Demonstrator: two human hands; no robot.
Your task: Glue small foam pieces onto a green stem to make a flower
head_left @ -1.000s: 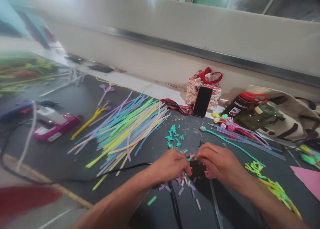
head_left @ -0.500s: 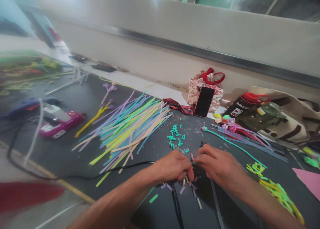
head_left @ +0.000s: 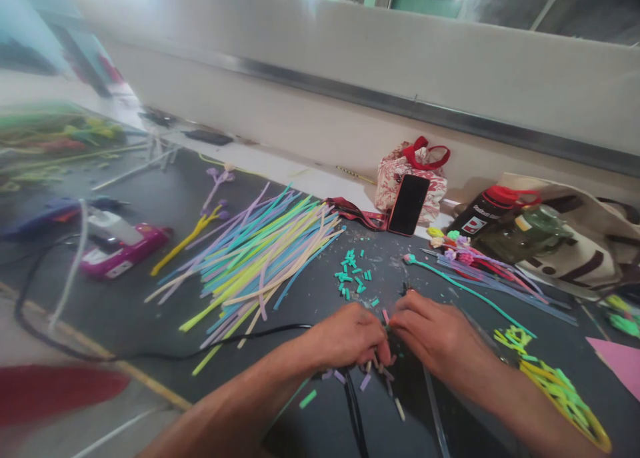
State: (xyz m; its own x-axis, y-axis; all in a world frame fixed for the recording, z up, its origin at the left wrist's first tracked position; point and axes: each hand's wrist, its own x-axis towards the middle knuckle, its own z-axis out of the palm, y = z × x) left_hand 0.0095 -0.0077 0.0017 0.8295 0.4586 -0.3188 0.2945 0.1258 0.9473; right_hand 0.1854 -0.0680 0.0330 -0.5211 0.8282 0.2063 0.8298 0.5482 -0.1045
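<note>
My left hand and my right hand meet low over the dark table, fingers pinched close together. What they hold is small and mostly hidden between the fingertips. A small pink piece shows in the gap by the fingers. Short lilac and cream cut pieces lie below my left hand. Just beyond the hands is a scatter of short teal pieces. A clear thin stick runs down from under my right hand, and a black cable passes below my left.
Many long pastel strips lie left of the hands. A purple power strip with cables is farther left. Behind stand a phone, a patterned bag and a black bottle. Yellow-green strips lie right.
Both hands stay almost in place, with only a slight shift of the fingers. The things on the table look unmoved.
</note>
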